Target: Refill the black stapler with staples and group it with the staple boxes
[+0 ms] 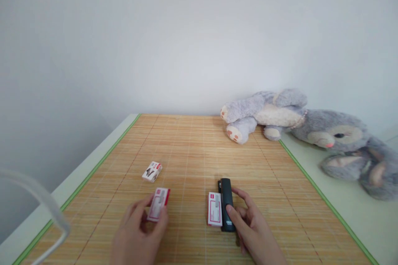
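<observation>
My left hand point(138, 227) grips a small white and red staple box point(158, 204) between thumb and fingers, low over the bamboo mat. Just beyond it lies a smaller white box point(152, 172) with a dark picture on its face. On the right, a black stapler point(228, 205) lies lengthwise, pointing away from me. My right hand point(250, 227) has its thumb on the stapler's top and its fingers along the right side. A second white and red staple box point(214, 209) rests against the stapler's left side.
The bamboo mat point(192, 145) with green edging covers most of a pale table point(348, 186). A grey plush rabbit point(280, 112) lies across the back right, by the wall. At the lower left a white curved cable or tube point(46, 196) crosses the view.
</observation>
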### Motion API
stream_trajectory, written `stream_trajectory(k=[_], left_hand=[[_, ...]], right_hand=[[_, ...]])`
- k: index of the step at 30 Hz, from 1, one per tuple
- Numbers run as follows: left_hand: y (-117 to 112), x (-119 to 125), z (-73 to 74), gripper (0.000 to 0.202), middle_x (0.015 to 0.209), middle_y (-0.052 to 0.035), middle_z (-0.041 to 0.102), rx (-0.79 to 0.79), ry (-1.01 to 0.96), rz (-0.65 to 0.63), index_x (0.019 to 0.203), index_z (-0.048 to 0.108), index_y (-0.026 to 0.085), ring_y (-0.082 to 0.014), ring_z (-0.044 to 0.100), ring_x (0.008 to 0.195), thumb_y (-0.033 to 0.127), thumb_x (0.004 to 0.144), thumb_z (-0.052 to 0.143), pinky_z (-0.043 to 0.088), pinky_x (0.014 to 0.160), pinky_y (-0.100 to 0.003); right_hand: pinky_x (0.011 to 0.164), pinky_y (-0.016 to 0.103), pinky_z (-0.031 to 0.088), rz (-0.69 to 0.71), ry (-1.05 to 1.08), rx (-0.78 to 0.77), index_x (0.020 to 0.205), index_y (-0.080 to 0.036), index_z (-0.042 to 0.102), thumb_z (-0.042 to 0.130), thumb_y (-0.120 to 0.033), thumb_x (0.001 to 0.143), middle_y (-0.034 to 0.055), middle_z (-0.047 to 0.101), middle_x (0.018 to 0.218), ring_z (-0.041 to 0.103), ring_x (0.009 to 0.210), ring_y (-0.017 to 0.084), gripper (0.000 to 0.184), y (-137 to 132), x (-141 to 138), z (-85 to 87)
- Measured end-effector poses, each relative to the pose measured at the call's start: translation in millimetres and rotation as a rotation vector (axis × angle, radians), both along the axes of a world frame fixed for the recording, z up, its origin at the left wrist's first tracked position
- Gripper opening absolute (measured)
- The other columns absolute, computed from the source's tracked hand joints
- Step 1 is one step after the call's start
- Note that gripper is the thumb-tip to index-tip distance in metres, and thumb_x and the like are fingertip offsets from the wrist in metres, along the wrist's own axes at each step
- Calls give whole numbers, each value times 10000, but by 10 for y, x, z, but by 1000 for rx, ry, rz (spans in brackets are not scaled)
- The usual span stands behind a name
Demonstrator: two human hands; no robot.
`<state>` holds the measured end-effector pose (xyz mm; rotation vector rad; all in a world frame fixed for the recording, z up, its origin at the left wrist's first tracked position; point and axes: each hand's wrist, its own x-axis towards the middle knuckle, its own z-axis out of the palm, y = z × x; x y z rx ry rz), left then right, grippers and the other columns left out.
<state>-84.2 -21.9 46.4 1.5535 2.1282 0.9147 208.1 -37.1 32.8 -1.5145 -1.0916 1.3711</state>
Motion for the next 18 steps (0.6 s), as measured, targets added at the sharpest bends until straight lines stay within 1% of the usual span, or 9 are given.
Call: stream_trajectory(k=[2,3,5,7,9,11,14,16,18], left_hand=[[-13,434,97,480,1108,-60,735,14,-110,-150,1228,714,242,-222,728,805,544,860,651,615,729,-354],[-12,634,135,449,1102,-62,734,23,-154,-213,1237,716,238,-212,725,801,501,881,639,613,714,-339],[-2,960,183,411,1079,-66,730,46,-198,-271,1244,720,235,-211,726,822,426,892,627,614,746,-339],[9,1169,199,414,1114,-78,713,16,-218,-299,1270,710,234,-224,733,906,362,888,619,611,834,-362],[13,1265,200,447,1151,-95,691,-44,-236,-322,1305,692,225,-242,731,985,327,876,619,599,899,-387],[10,1278,205,479,1177,-108,674,-91,-257,-348,1344,671,220,-255,722,1021,353,887,621,592,921,-403],[17,1215,232,512,1189,-114,666,-114,-301,-353,1384,652,220,-250,714,984,476,948,575,598,879,-398],[36,1160,249,501,1146,-106,678,-124,-356,-356,1343,683,211,-233,710,923,518,985,514,600,824,-373],[60,1113,247,467,1074,-93,693,-129,-410,-384,1255,734,204,-219,706,881,505,1007,478,594,797,-351]], right_hand=[[325,172,360,6,-3,-13,1547,-255,346,605,-728,921,-112,462,618,405,378,75,826,4,3,-2],[327,175,363,7,-3,-18,1545,-255,350,609,-734,915,-110,472,619,411,378,77,832,8,5,-5],[331,177,367,8,-2,-17,1536,-252,363,616,-742,907,-107,484,617,414,379,78,836,13,7,-11],[337,177,370,9,11,-2,1530,-242,372,623,-740,906,-108,479,612,408,386,76,836,13,5,-14],[338,177,367,11,31,17,1527,-229,374,626,-734,911,-112,466,604,393,389,73,836,10,0,-18],[337,175,362,0,46,25,1526,-224,374,622,-730,917,-115,454,600,383,390,71,829,5,-2,-26],[336,182,364,11,43,12,1517,-221,389,620,-730,919,-111,452,611,385,388,70,819,2,8,-48],[342,194,369,40,31,4,1503,-215,413,615,-740,916,-103,463,619,396,388,75,813,4,20,-59],[350,202,353,53,22,1,1489,-213,436,604,-751,917,-94,474,621,390,390,79,803,5,26,-57]])
